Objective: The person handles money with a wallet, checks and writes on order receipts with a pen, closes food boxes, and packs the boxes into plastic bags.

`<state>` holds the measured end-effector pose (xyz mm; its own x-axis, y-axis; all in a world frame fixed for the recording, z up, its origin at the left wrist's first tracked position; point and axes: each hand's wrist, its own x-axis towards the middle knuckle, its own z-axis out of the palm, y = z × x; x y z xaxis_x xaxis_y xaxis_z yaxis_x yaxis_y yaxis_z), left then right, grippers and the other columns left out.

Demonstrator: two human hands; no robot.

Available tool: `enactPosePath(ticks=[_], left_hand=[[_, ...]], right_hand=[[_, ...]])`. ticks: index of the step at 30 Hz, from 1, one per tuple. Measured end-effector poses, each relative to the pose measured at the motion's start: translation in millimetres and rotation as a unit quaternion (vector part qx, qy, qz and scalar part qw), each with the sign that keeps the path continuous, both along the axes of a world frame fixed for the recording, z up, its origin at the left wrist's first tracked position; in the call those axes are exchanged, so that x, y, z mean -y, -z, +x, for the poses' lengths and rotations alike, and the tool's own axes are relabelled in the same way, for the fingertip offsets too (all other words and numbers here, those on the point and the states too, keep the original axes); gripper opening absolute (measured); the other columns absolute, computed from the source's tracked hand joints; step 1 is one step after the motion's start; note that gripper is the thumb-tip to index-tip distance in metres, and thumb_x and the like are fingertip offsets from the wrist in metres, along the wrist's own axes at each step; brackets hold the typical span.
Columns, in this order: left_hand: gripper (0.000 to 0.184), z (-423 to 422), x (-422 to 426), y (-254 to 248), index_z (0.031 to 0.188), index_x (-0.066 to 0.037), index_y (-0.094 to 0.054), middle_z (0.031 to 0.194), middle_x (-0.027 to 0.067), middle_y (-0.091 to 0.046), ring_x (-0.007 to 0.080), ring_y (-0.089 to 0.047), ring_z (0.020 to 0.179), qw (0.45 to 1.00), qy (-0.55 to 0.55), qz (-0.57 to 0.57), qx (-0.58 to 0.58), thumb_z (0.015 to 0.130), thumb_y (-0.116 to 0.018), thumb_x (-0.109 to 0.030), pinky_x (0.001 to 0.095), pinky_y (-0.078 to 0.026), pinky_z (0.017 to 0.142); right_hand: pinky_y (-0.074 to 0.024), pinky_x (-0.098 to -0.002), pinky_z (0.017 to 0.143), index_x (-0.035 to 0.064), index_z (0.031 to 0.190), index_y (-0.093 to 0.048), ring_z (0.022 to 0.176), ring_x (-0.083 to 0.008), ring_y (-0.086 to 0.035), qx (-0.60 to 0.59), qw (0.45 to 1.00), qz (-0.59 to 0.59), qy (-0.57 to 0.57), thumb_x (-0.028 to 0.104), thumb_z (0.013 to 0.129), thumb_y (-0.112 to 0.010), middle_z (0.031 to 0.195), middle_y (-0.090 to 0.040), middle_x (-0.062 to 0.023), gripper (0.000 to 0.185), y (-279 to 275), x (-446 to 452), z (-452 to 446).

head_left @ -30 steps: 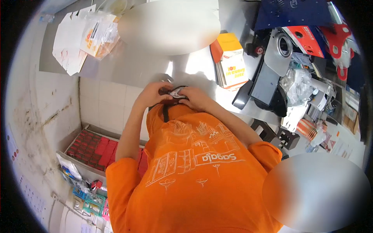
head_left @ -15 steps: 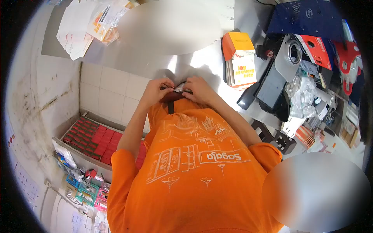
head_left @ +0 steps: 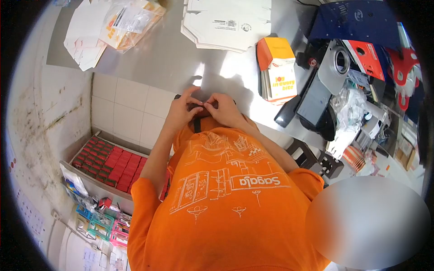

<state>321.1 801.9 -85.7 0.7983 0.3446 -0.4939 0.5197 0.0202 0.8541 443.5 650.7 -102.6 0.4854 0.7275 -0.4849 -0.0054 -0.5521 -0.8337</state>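
My left hand (head_left: 183, 109) is at the table's near edge, above my lap. Its index finger is raised, while thumb and another finger curl in towards my right hand. Close beside it, my right hand (head_left: 222, 109) has thumb and index finger pinched together. The fingertips of both hands nearly meet; whatever they hold is too small to make out. Under them is a dark patch at my lap, mostly hidden by the hands. My orange T-shirt (head_left: 230, 226) with white line drawings fills the lower middle.
On the metal table (head_left: 149, 58) lie white flat cartons (head_left: 221, 27), a plastic-wrapped packet (head_left: 129, 27) and a yellow-orange stack of printed boxes (head_left: 280, 74). To the right are a phone-like dark screen (head_left: 314, 101) and clear plastic (head_left: 350, 110). A bin of red packs (head_left: 115, 165) stands at lower left.
The greyish, shiny piece between my hands is out of sight now. My left index finger has lifted, and my right fingers have drawn into a pinch. The blurred area over the cartons is gone.
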Motion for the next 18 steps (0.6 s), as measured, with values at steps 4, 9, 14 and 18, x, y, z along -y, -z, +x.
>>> enactPosePath(ticks=[4, 9, 14, 18], left_hand=[[0.047, 8, 8, -21, 0.124, -0.009, -0.057, 0.096, 0.0107, -0.073, 0.022, -0.072, 0.086, 0.996, 0.012, 0.082, -0.025, 0.081, -0.074, 0.001, 0.0306, -0.055, 0.076], [0.027, 8, 34, -41, 0.102, -0.003, -0.066, 0.09, 0.0103, -0.074, 0.0165, -0.072, 0.079, 0.982, -0.051, 0.179, 0.035, 0.079, -0.078, -0.002, 0.0291, -0.054, 0.07], [0.018, 4, 48, -60, 0.091, -0.003, -0.068, 0.086, 0.0099, -0.074, 0.0188, -0.073, 0.08, 0.958, -0.042, 0.271, 0.087, 0.078, -0.08, -0.003, 0.0294, -0.056, 0.074], [0.015, -2, 57, -58, 0.086, -0.003, -0.068, 0.086, 0.0087, -0.074, 0.0202, -0.073, 0.081, 0.952, -0.057, 0.266, 0.142, 0.077, -0.08, -0.003, 0.0308, -0.057, 0.076]], right_hand=[[-0.0498, -0.0406, 0.069, 0.0004, 0.085, -0.064, 0.074, -0.0314, -0.063, 0.027, 0.998, -0.011, 0.049, 0.017, 0.087, -0.068, 0.077, -0.065, -0.0158, 0.017, 5, 11, -4], [-0.0483, -0.0414, 0.072, 0.001, 0.085, -0.062, 0.082, -0.0307, -0.061, 0.031, 0.997, -0.032, 0.067, 0.015, 0.087, -0.068, 0.08, -0.064, -0.0149, 0.016, -18, 15, 4], [-0.046, -0.0424, 0.076, 0.0025, 0.084, -0.061, 0.082, -0.0322, -0.058, 0.101, 0.991, 0.003, 0.091, 0.013, 0.085, -0.07, 0.083, -0.061, -0.0136, 0.014, -33, 23, 2], [-0.0433, -0.0426, 0.083, 0.0048, 0.085, -0.063, 0.089, -0.0324, -0.055, 0.172, 0.98, 0.0, 0.098, 0.011, 0.083, -0.073, 0.087, -0.06, -0.0119, 0.012, -49, 29, 7]])
